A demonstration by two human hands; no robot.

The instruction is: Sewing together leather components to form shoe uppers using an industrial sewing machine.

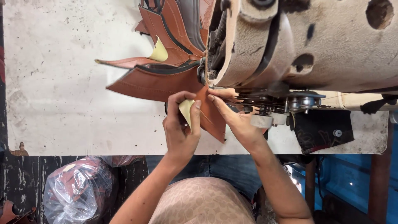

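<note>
- Brown leather piece (207, 114): it is seen near the centre of the view, lying on the counter (62, 83) at the 6 o'clock side of the sewing machine (315, 45), with its upper edge fed under the machine's foot area.
- Left hand (180, 132): it is placed at 9 o'clock of the piece; thumb and forefinger are pinched closed on the piece's left edge, where a pale yellow lining (186, 112) is folded back and trapped between them.
- Right hand (238, 122): it is laid at 3 o'clock of the piece; the fingers (219, 105) are extended nearly flat and pressed onto the leather, pointing towards 11 o'clock; nothing is enclosed by them.
- Further joined leather panels (161, 81) are spread towards 10 o'clock and 12 o'clock, one showing a second yellow patch (159, 53).
- Handling, as judged: the piece is taken to be light, flexible yet firm enough to hold a crease, and smooth-faced, so slipping is likely under flat pressure alone; hold is best taken at the free edges, clear of the needle area, which is hidden by the machine head.
- A clear plastic bag (78, 186) of brownish pieces is seen below the counter at 7 o'clock.
</note>
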